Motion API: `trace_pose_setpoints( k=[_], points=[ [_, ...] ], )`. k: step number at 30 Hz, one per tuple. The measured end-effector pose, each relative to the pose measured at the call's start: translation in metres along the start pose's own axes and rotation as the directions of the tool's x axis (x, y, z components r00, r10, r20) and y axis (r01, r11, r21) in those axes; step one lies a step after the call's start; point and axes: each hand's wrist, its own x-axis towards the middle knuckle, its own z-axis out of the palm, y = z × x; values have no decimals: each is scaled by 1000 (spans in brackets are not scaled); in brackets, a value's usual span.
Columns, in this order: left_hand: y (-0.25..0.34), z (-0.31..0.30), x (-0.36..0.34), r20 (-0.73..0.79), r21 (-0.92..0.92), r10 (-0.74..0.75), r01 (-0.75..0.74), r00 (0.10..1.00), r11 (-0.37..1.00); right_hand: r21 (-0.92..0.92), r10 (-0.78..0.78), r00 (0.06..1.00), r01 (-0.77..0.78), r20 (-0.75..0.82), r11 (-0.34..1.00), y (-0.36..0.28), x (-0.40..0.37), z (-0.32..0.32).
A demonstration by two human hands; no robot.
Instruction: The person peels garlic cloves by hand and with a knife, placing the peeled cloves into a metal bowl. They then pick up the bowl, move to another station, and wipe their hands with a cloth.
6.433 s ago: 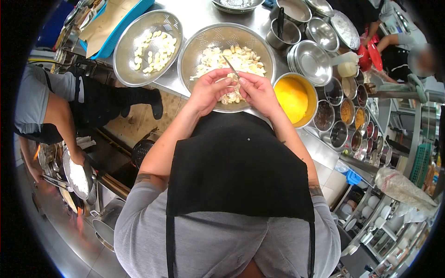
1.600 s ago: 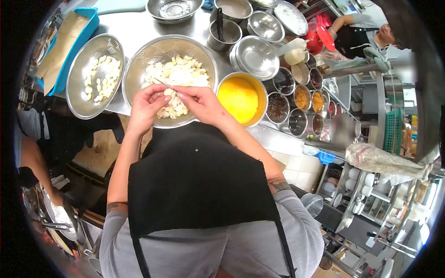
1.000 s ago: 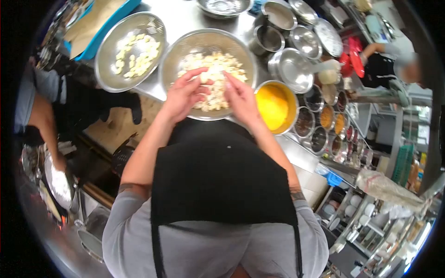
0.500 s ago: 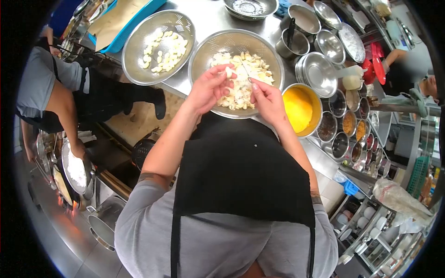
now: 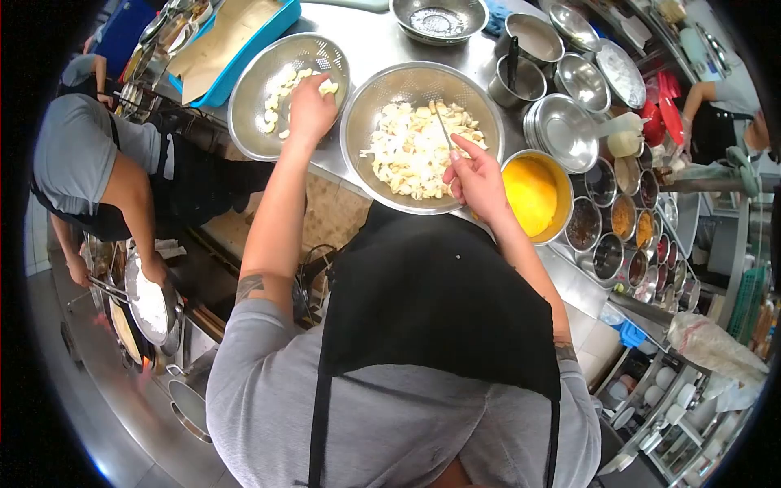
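Note:
My right hand (image 5: 480, 175) grips a small knife (image 5: 443, 126), its blade pointing up and away over the large perforated colander (image 5: 358, 122). Inside that colander lies a heap of garlic cloves (image 5: 419, 150), many with loose pale skins. My left hand (image 5: 311, 110) is over the second colander (image 5: 248, 102) on the left, fingertips apart beside some peeled garlic cloves (image 5: 328, 87). More peeled cloves lie on that colander's bottom, partly hidden by the hand.
A pot of yellow liquid (image 5: 533, 195) stands right of the large colander. Stacked metal bowls (image 5: 561, 134) and several ingredient tins (image 5: 618, 215) are farther right. A blue tray (image 5: 236, 53) sits at upper left. A co-worker (image 5: 106, 163) handles a pan (image 5: 150, 297) at the left.
My left hand has moved from above the large colander, where it held a garlic clove, to the left colander. My right hand stays over the large colander with the knife.

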Motion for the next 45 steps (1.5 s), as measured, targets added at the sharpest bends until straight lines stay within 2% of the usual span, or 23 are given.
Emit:
trace_pose_setpoints(
  k=[1,2,5,8,11,12,15,18,21,24,27,30,33,36,39,42,45],
  points=[
    [17,1,1,-58,15,86,-86,995,996,7,0,1000,0,0,1000,0,-1,-1],
    [32,4,3,-27,-84,95,-97,995,992,13,-4,1000,4,-13,1000,-1,-1,-2],
    [64,27,0,202,-320,59,9,978,947,33,-6,999,7,-35,999,-2,-2,-1],
    [85,41,-4,552,-257,10,159,834,953,64,-6,999,8,-42,998,-3,-3,-2],
    [75,69,-21,648,-3,0,3,761,1000,81,-22,999,25,-41,996,-3,-5,-6],
    [82,68,-22,721,110,-103,34,685,993,84,-30,999,33,-44,996,-2,-4,-6],
    [95,53,-32,702,150,-107,1,704,989,94,-36,998,41,-47,995,-1,-4,-4],
    [85,61,-36,727,120,-103,22,678,993,105,-42,998,46,-43,993,1,-4,-3],
    [83,55,-37,702,43,-65,49,709,998,110,-41,998,46,-50,993,-2,-4,-3],
    [92,39,-36,686,-80,-102,214,720,974,114,-46,997,52,-55,992,1,-5,-3],
    [101,27,-35,737,-177,-119,360,666,916,126,-42,998,46,-41,991,2,-3,0],
    [103,24,-45,809,-451,-43,666,586,594,127,-33,999,37,-35,991,5,-1,2],
    [118,17,-56,799,-523,-88,758,595,390,130,-31,999,35,-37,991,4,-2,2],
    [112,20,-63,794,-397,-100,636,599,661,108,-36,999,40,-35,993,3,-4,2],
    [112,23,-69,681,-410,-59,447,730,795,89,-37,999,40,-32,995,4,-3,3],
    [107,30,-74,612,-508,-22,415,791,755,66,-32,999,35,-36,997,2,-2,4],
    [112,21,-72,614,-435,-24,363,789,824,64,-33,999,35,-29,997,3,-3,5]
  ],
)
